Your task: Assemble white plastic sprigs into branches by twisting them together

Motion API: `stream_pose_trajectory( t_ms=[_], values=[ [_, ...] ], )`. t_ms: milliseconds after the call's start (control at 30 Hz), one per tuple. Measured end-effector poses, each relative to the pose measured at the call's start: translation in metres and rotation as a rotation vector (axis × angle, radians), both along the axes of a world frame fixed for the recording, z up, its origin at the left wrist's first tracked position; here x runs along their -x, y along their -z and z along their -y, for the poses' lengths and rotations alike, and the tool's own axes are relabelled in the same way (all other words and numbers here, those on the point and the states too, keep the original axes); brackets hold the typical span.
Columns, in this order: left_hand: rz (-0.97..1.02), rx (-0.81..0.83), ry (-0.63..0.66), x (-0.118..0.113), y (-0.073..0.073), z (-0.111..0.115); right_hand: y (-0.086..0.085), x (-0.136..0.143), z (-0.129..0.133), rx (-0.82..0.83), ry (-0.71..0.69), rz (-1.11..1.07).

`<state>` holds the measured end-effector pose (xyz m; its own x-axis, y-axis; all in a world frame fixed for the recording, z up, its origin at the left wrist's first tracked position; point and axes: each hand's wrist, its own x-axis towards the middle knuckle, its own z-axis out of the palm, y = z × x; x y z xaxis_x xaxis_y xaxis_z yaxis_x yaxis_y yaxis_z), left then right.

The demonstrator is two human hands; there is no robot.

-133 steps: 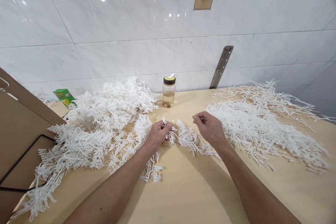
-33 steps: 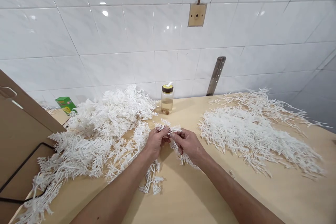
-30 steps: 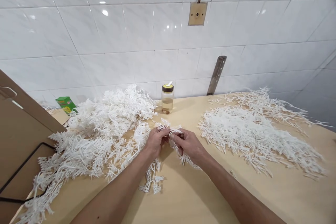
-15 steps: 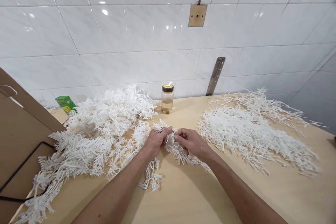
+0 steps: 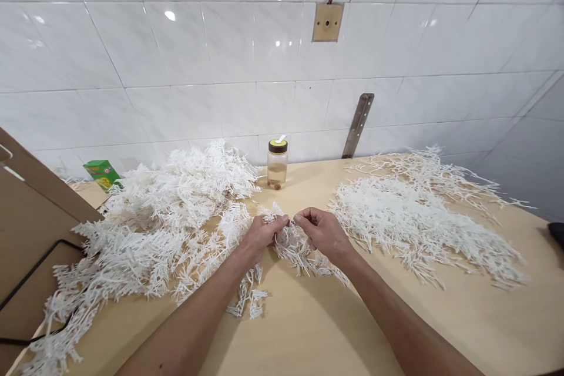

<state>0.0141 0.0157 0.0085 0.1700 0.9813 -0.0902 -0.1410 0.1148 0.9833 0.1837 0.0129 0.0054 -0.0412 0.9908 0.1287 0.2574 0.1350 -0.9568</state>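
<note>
My left hand (image 5: 263,234) is closed round a small bunch of white branched sprigs (image 5: 296,249), thumb on top. Part of the bunch pokes out behind the fingers and part hangs down toward the table between my hands. My right hand (image 5: 322,235) is just to the right, thumb and forefinger pinched together close to the left thumb. A thin white strand seems to be at those fingertips, too small to make out well. On the left lies a large tangled heap of white branched sprigs (image 5: 176,200); a few loose sprigs (image 5: 253,296) lie below my left wrist.
A flatter pile of white strands (image 5: 423,223) spreads across the right side of the table (image 5: 299,335). Behind my hands stands a lidded bottle of liquid (image 5: 277,167). A cardboard box (image 5: 39,217) and a green carton (image 5: 102,174) are at left; a tiled wall (image 5: 229,47) rises behind.
My right hand's fingers have shifted from curled against the bunch to a raised pinch near the left thumb. The left hand keeps its hold. The whole view has shifted slightly.
</note>
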Motion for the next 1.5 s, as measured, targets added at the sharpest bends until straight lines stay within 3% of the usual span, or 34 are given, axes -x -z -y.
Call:
stream_pose_trajectory(
  t_ms=[100,200,333,400,567,700,867,1033,1267,1500],
  values=[
    [-0.014,-0.020,0.017,0.000,0.001,-0.001,0.000,0.002,0.000,-0.046,0.073,0.008],
    [-0.034,-0.143,-0.013,0.000,0.004,-0.003,0.000,0.006,0.000,-0.055,0.111,0.010],
    [-0.154,-0.259,-0.094,0.000,0.004,-0.004,0.003,0.009,0.000,-0.005,0.078,-0.031],
    [-0.196,-0.283,-0.069,0.001,0.002,-0.004,0.005,0.008,-0.002,0.024,0.057,-0.068],
    [-0.180,-0.236,0.041,0.002,0.001,-0.003,0.005,0.005,-0.002,0.025,0.027,-0.073],
    [-0.138,-0.183,0.029,0.001,0.002,-0.004,-0.002,0.005,0.001,-0.015,0.027,-0.001],
    [-0.079,-0.112,0.089,0.002,0.005,-0.006,-0.003,0.001,0.000,-0.211,0.115,0.155],
    [-0.154,-0.188,0.038,0.001,0.005,-0.006,-0.001,-0.002,-0.001,-0.318,0.140,0.238],
    [-0.185,-0.222,0.024,0.001,0.005,-0.005,-0.001,0.001,0.000,-0.289,0.084,0.229],
    [-0.182,-0.163,0.027,-0.001,0.015,-0.006,0.008,-0.001,-0.003,-0.475,0.062,0.461]
  ],
)
